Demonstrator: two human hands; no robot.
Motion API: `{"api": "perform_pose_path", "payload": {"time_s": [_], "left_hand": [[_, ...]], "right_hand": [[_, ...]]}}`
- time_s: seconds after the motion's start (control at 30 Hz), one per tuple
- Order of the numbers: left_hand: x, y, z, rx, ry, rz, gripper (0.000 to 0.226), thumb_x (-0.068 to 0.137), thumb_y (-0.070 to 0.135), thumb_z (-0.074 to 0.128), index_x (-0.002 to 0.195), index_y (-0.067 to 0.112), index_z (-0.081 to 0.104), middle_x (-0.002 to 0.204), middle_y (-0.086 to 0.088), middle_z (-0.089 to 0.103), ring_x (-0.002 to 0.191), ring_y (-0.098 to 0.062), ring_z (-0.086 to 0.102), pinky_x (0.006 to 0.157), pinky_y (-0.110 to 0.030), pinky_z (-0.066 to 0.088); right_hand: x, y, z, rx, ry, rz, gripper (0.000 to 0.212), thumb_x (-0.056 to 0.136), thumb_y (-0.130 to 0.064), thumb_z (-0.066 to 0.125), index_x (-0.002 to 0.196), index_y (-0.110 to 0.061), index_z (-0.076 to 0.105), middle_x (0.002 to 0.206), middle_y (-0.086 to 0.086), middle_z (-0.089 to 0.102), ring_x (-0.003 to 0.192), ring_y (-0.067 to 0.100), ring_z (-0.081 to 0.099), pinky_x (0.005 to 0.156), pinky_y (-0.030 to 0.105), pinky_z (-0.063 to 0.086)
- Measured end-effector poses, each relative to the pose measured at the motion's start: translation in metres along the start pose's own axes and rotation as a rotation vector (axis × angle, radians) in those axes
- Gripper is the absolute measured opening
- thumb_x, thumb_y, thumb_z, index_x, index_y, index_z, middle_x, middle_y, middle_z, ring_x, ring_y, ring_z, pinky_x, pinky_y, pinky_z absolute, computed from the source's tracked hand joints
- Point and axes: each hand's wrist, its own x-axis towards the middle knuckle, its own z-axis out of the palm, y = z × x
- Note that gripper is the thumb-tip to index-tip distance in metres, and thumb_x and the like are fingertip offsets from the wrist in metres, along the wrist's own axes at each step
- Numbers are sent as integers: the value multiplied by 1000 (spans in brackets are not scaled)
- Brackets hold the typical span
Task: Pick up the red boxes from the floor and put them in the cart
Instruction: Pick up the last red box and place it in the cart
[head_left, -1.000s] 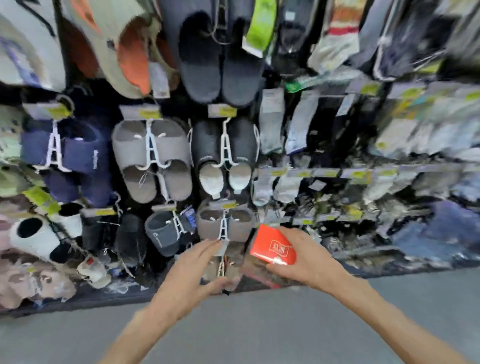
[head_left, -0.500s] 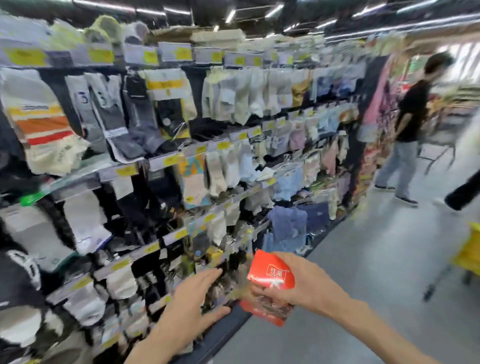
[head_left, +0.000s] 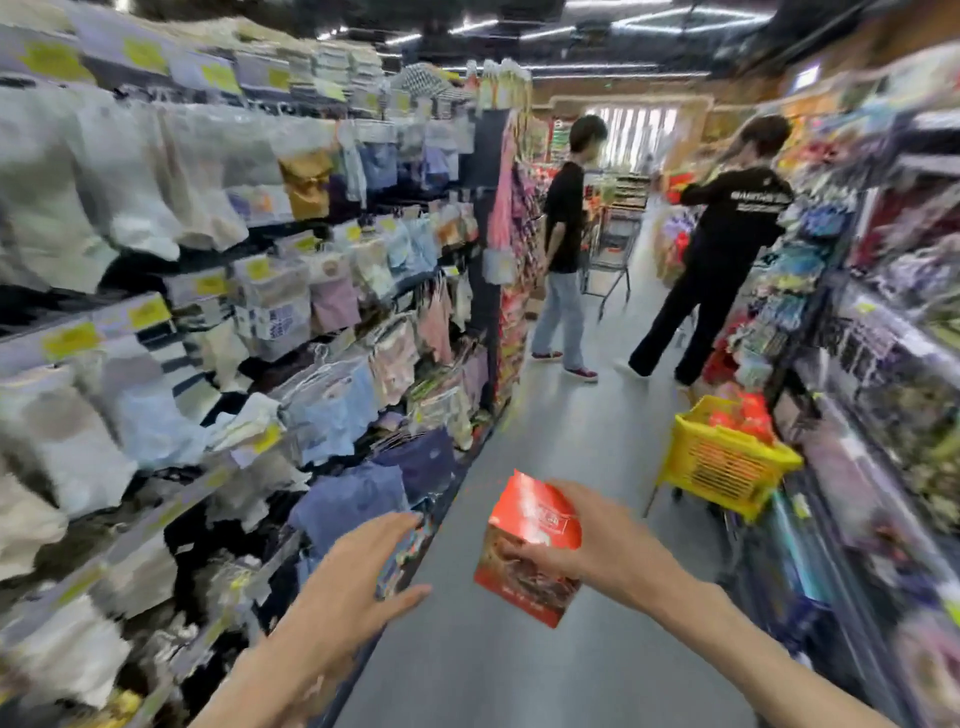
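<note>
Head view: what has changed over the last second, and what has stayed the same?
The view swung right, from the slipper rack to the aisle; the yellow cart with red boxes now shows ahead. Unchanged: the right hand keeps its grip on the red box; the left hand stays empty.

Glossy cardboard red box (head_left: 535, 545); perforated yellow plastic cart (head_left: 722, 462); smooth grey floor (head_left: 561, 441).

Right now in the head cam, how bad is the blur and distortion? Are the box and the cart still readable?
Head view: heavy motion smear on the left sock shelves and right shelves; wide-angle bending at the edges. The red box in the right hand is fairly sharp, its print unreadable. The left hand is open. The yellow cart basket is soft but recognisable. Ceiling strip lights streak.
</note>
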Motion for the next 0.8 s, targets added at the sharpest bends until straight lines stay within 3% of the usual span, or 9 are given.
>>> {"api": "perform_pose_path", "payload": {"time_s": [0.17,0.3,0.5,0.7,0.8], "left_hand": [[159,-31,18,-35,-8,142,79,85,73,56,150,34,33,149,25,32,138,3,28,113,-17,20],[288,-43,38,-22,-45,266,81,86,77,50,151,32,31,153,14,37,141,-4,31,114,-26,27],[465,-48,89,-8,-122,409,85,86,81,42,152,31,28,154,11,35,141,-8,32,115,-29,29],[637,-65,164,-16,-209,484,82,87,79,44,153,32,27,153,11,37,139,-6,32,112,-20,23],[715,-69,194,-29,-264,484,82,87,78,46,153,34,26,151,11,39,138,-7,35,112,-21,25]], "right_hand": [[93,63,-32,-68,63,102,77,66,-85,60,127,-41,45,112,-21,57,95,2,55,78,25,49],[165,104,-70,-87,118,168,80,68,-79,62,134,-36,44,117,-17,57,102,5,55,84,27,48],[269,202,-98,-84,189,327,89,64,-87,56,136,-38,41,118,-17,55,104,7,54,83,28,46],[378,320,-120,-86,201,427,92,64,-88,56,137,-35,40,120,-17,53,102,6,53,79,26,45],[431,374,-139,-114,208,467,83,65,-87,58,131,-38,44,117,-17,58,99,7,56,79,29,49]]}}
